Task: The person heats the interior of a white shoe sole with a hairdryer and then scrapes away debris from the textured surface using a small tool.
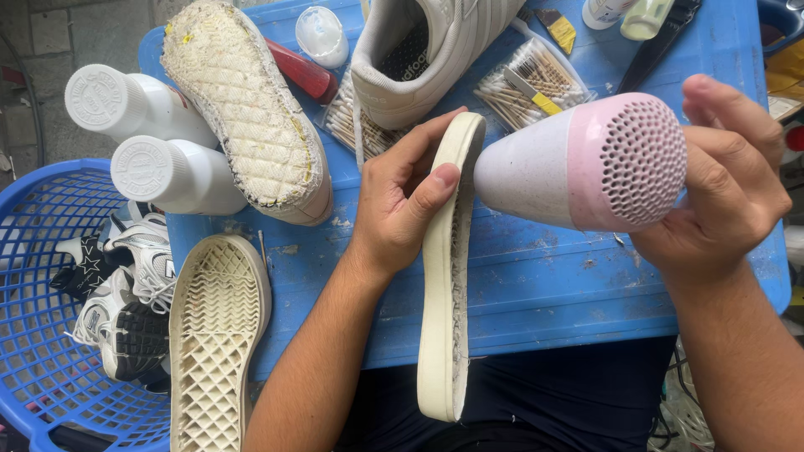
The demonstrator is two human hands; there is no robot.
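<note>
Left hand: the left hand is closed on a detached cream shoe sole, thumb pressed on the rim near the upper end, fingers wrapped behind it.
Sole position: it is held on edge above the bench, in the middle of the view, its long axis running from the far end near the white sneaker down toward the person's lap; the rough inner face turns toward the right.
Right hand: the right hand grips the rear of a pink and white hair dryer, fingers curled round its perforated pink back.
Key relation: the dryer's narrow nozzle points left, straight at the upper part of the sole's inner face, almost touching it just beside the left thumb; the left hand is the nearer one to the sole, the dryer lies to its right.
Bench: a scuffed blue bench carries an upturned shoe with a worn quilted bottom, a second loose waffle-pattern sole, 2 white capped bottles, a white sneaker and boxes of cotton swabs.
Further out: a blue plastic basket at the left holds several sneakers.
</note>
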